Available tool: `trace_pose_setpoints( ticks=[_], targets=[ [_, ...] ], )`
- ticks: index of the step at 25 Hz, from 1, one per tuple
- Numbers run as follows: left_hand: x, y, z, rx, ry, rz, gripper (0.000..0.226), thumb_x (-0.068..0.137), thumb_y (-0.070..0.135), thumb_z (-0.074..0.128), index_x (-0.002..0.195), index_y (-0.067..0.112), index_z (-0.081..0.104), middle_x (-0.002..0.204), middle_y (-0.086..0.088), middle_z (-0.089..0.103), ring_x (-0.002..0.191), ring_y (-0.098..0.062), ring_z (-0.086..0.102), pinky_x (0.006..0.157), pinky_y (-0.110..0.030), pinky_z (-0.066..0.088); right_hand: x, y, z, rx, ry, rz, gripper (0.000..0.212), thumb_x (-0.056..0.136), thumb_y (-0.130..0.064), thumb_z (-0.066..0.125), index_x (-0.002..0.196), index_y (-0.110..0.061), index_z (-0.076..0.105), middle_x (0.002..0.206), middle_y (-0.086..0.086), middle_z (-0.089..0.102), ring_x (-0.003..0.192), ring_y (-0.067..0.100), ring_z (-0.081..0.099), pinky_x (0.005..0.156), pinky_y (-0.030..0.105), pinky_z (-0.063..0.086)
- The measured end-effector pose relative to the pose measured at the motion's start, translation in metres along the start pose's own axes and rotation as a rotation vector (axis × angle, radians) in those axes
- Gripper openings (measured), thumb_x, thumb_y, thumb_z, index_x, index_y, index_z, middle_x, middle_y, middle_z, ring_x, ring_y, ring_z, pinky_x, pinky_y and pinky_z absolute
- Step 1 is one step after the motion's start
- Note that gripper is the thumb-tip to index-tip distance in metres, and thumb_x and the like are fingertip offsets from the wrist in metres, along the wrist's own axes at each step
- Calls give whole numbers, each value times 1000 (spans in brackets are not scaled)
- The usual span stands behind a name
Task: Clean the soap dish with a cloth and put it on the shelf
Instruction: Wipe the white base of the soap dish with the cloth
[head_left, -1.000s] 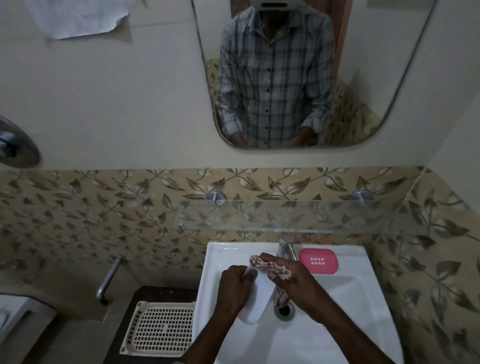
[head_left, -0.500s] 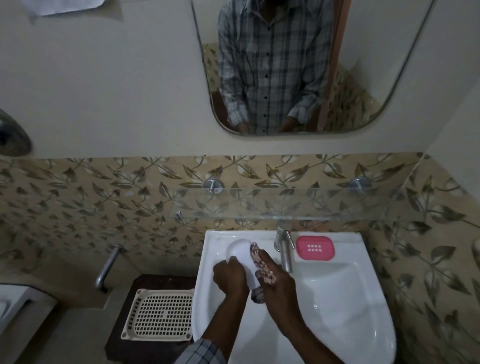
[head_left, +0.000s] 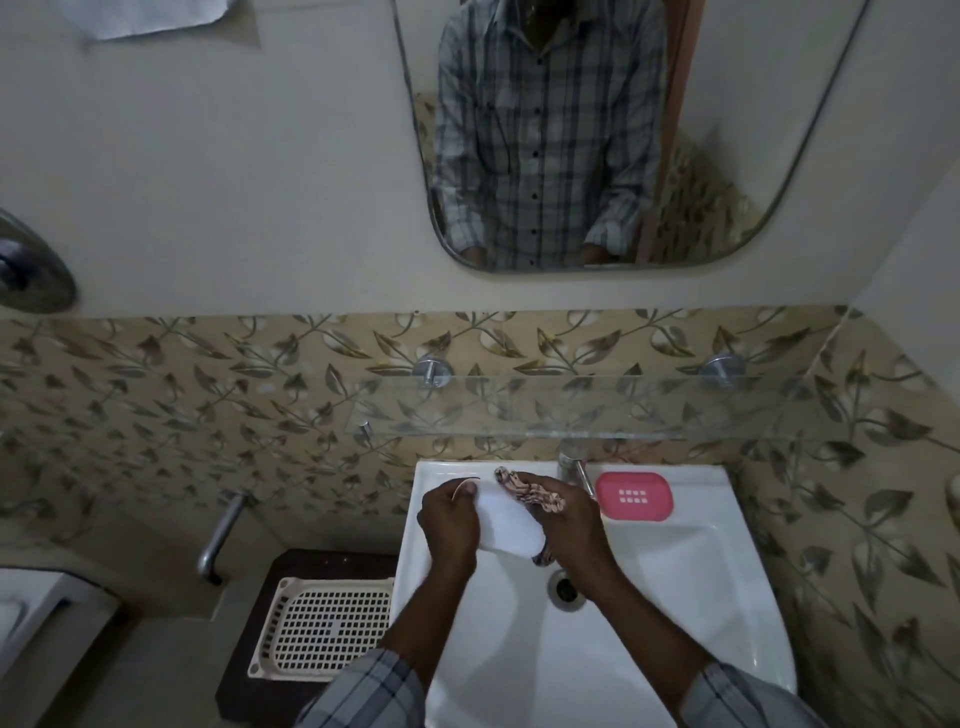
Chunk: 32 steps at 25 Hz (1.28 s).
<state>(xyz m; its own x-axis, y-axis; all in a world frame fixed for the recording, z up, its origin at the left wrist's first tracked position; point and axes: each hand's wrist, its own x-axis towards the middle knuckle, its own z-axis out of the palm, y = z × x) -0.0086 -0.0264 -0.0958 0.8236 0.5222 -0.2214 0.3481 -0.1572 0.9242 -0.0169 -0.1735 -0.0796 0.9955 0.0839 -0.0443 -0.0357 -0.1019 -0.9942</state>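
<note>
Dish (head_left: 511, 527), in the head view, has swung lower over the sink (head_left: 675, 597). My left hand (head_left: 449, 525) grasps its edge, and my right hand (head_left: 574, 525) has its fingers clenched on the cloth (head_left: 530, 491) at its top rim. I judge the wiping unfinished; the shelf (head_left: 571, 410) comes later.

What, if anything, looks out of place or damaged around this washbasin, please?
Little. The pink slotted tray lies alone on the washbasin rim right of the tap, apart from the white soap dish the left hand holds and the right hand wipes with a cloth. Nothing looks spilled or broken.
</note>
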Motion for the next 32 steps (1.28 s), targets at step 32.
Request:
trace_pose_setpoints(
  ticks=[32],
  targets=[
    [-30, -10, 25, -202, -505, -321, 29, 97, 19, 53, 119, 2, 63, 89, -2, 72, 76, -11, 65, 58, -25, 42, -5, 5, 18, 521, 18, 201, 36, 100, -31, 51, 135, -26, 58, 131, -8, 66, 123, 12, 60, 101, 37, 49]
  ],
)
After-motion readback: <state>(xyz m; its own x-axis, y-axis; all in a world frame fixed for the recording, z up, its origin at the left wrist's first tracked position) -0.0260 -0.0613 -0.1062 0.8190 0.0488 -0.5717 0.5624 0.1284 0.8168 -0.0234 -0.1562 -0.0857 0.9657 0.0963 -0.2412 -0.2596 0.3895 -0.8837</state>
